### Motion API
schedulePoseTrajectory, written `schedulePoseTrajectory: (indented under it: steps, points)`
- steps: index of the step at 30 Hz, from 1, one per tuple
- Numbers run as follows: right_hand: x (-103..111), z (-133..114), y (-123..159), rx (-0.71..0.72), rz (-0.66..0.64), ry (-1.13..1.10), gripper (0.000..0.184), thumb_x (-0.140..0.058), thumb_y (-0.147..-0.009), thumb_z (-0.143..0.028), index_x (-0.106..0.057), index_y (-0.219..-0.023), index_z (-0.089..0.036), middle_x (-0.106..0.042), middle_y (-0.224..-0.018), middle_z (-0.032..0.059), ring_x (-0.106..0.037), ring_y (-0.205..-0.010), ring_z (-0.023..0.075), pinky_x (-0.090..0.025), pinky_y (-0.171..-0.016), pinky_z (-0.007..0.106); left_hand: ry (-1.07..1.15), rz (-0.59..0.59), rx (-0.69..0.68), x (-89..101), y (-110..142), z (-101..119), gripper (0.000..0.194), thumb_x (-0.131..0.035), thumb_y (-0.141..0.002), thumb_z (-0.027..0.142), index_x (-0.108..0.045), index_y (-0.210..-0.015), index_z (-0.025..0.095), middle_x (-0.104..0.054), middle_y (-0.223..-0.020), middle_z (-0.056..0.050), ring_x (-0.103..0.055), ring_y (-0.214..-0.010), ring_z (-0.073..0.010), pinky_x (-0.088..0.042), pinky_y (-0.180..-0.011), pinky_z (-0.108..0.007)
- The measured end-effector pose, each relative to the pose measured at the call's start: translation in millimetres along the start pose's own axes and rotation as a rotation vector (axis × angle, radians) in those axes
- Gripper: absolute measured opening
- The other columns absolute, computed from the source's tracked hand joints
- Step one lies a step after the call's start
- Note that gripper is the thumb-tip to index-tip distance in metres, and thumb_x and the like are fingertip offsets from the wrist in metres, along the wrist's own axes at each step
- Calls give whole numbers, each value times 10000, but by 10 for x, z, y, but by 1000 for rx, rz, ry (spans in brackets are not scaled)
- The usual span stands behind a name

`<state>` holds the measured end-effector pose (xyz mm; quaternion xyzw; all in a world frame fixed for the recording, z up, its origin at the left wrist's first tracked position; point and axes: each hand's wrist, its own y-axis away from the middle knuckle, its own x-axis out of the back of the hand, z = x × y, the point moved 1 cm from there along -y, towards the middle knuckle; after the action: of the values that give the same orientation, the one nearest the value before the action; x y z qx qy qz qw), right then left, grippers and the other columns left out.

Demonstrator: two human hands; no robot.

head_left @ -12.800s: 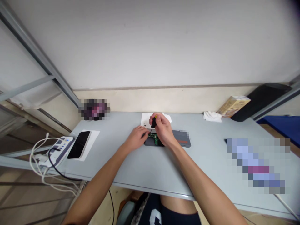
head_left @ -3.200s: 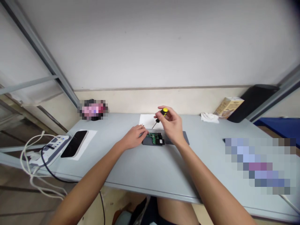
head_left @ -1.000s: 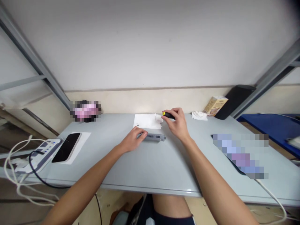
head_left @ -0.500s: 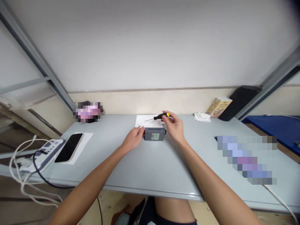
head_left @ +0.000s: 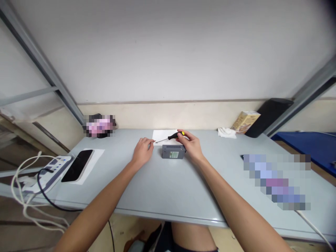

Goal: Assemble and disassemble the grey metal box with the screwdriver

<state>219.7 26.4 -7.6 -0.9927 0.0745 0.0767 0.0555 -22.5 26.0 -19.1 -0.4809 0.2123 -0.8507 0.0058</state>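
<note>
A small grey metal box (head_left: 173, 152) with a green label on its near face stands on the grey table (head_left: 168, 182). My right hand (head_left: 191, 145) rests against the box's right end and grips a black screwdriver with a yellow cap (head_left: 173, 136), its thin tip pointing left. My left hand (head_left: 142, 152) sits just left of the box with thumb and forefinger pinched together at the screwdriver's tip; whatever is between them is too small to name. A white paper sheet (head_left: 162, 134) lies behind the box.
A phone (head_left: 77, 165) lies on white paper at the left, beside a power strip (head_left: 47, 173) with cables at the table's edge. A crumpled tissue (head_left: 226, 132), a cardboard box (head_left: 245, 121) and a black object (head_left: 270, 115) sit at the back right.
The circuit board went under its grey cover and the box was turned onto its side. My left hand let go of the box and pinched near the screwdriver tip, which dropped lower.
</note>
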Motion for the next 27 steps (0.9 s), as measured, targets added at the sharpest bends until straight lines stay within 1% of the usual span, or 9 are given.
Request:
schedulePoseTrajectory:
  steps: [4,8,13,16,20,22,27]
  points:
    - [1,-26,6,10,13,-19,654,-866,-671,-644,-776,-1150,-208,-782,-984,51,-771,-940,249,-587,-890,368,-25,-40,-44,-30,6,-44,329,-470,-1044,222,-753,-1211,215,-689,-1107,-97,-577,-1100,-281,-503,-1023,-446]
    - [3,-41,8,21,12,-13,641,-850,-687,-653,-775,-1147,-213,-780,-1009,55,-774,-962,257,-598,-904,378,-93,-80,-118,-59,23,-73,374,-462,-1050,241,-726,-1316,238,-642,-1177,-116,-551,-1125,-289,-489,-1016,-467]
    - [-2,-47,13,8,9,-22,658,-853,-675,-663,-775,-1146,-211,-784,-1020,62,-774,-962,260,-598,-899,381,-104,-103,-104,-59,18,-64,380,-442,-1053,252,-709,-1323,238,-629,-1237,-121,-532,-1161,-299,-464,-1023,-478]
    - [-8,-57,17,0,8,-25,679,-855,-665,-670,-773,-1150,-202,-785,-989,63,-772,-948,259,-593,-895,377,-86,-115,-104,-34,10,-37,373,-433,-1056,273,-684,-1331,235,-634,-1353,-109,-512,-1192,-303,-438,-1047,-490]
    - [-7,-62,14,5,13,-19,677,-854,-662,-674,-776,-1143,-204,-785,-987,61,-771,-947,259,-595,-878,368,-49,-179,-141,-9,11,-10,394,-413,-1064,286,-643,-1383,269,-608,-1497,-71,-496,-1230,-300,-404,-1062,-507]
    - [-2,-56,8,6,22,-22,678,-855,-659,-675,-776,-1141,-205,-783,-994,61,-772,-944,258,-596,-869,363,-28,-197,-149,-7,13,-6,406,-408,-1063,285,-636,-1399,271,-607,-1510,-66,-492,-1240,-295,-392,-1073,-506]
    - [7,-39,-1,17,9,-4,667,-841,-685,-673,-771,-1152,-203,-777,-971,62,-772,-939,259,-597,-861,363,-10,-216,-163,-26,11,-14,420,-383,-1066,281,-674,-1368,296,-657,-1467,-42,-490,-1210,-298,-389,-1055,-508]
